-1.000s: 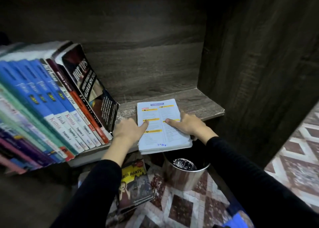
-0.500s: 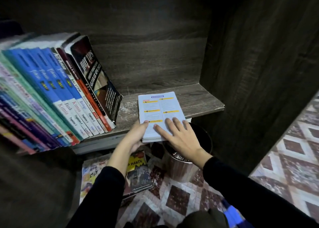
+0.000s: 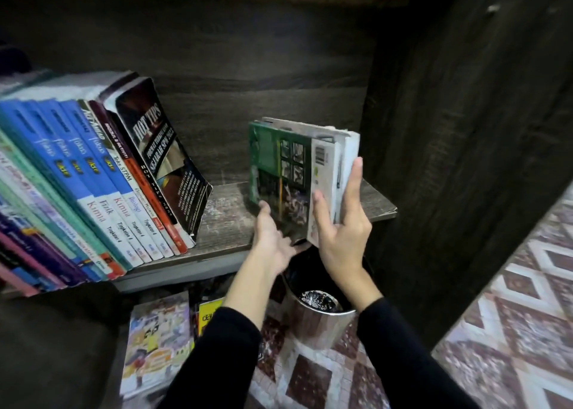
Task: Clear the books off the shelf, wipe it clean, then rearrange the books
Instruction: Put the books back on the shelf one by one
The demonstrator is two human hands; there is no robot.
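Note:
A thin stack of books, the nearest with a green cover, stands nearly upright at the right end of the dark wooden shelf. My right hand grips its right edge, fingers along the pages and thumb on the cover. My left hand supports the lower left corner with its thumb against the green cover. A row of leaning books, mostly blue spines, fills the left of the shelf, ending in a black "HOT TIPS" book.
A shiny metal bin stands on the patterned floor right under my hands. Two comic books lie on the floor to its left. The dark side panel of the shelf closes off the right.
The stack lay flat on the shelf with a white printed page up; both hands have tipped it up on edge, so its green cover faces me.

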